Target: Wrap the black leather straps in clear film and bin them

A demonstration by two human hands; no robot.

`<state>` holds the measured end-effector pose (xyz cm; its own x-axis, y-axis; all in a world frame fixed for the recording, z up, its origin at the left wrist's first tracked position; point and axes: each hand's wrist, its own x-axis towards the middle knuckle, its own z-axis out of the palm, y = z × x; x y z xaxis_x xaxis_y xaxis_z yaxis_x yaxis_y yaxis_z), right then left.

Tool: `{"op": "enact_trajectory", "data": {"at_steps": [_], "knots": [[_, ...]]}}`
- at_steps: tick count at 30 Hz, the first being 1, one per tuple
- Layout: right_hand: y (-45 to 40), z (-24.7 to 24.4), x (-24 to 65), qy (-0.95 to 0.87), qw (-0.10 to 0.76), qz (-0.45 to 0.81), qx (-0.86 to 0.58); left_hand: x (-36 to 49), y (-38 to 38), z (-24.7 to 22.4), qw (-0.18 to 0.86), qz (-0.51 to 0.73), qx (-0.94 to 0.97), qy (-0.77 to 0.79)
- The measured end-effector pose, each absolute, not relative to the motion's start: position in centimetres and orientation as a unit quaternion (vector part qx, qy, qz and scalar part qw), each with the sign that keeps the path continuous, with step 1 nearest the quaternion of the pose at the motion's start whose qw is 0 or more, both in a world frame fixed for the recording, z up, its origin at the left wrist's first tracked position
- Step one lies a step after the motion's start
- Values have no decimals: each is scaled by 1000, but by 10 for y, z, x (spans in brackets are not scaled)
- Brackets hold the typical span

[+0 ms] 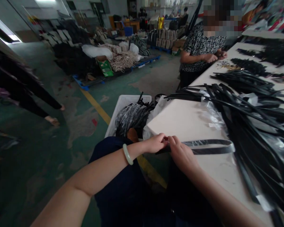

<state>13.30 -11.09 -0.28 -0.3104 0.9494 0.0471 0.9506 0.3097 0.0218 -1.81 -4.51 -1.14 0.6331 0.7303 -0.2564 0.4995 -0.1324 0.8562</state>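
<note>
A black strap (210, 150), partly wrapped in clear plastic, lies looped back on itself across the near end of the white table. My left hand (156, 143), with a pale green bangle on its wrist, pinches the strap's end near the table edge. Right beside it, my right hand (180, 151) is closed on the same strap, its thumb and fingers close to the left fingertips. The small part between the fingertips is hidden. The strap's folded far end rests to the right, close to a heap of loose black straps (248, 126).
The white table (175, 116) runs away to the right. A white bin (115, 116) of wrapped straps stands at its left corner. A co-worker (201, 47) works with both hands at the table's far side. Another person (16, 75) is on the left floor. Loaded blue pallets (81, 83) stand behind.
</note>
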Motion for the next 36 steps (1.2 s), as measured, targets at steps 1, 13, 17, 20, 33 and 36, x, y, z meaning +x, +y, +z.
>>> {"op": "enact_trajectory", "data": {"at_steps": [1, 13, 17, 20, 33, 36], "knots": [[-108, -3, 135, -809, 12, -25, -587, -19, -48, -10, 490, 108, 764, 407], [-107, 13, 137, -803, 0, -76, -591, -14, -75, 0, 315, 160, 815, 459], [-102, 18, 146, -815, 4, -107, -570, -17, -68, -2, 550, 122, 700, 440], [-98, 16, 172, -828, -3, -119, -548, -30, -65, 7, 588, 133, 659, 449], [-80, 45, 157, -694, 385, 237, -560, -239, -71, 69, 385, 215, 629, 640], [-37, 43, 138, -503, 450, 501, -542, -320, -126, 29, 377, 340, 454, 732]]}}
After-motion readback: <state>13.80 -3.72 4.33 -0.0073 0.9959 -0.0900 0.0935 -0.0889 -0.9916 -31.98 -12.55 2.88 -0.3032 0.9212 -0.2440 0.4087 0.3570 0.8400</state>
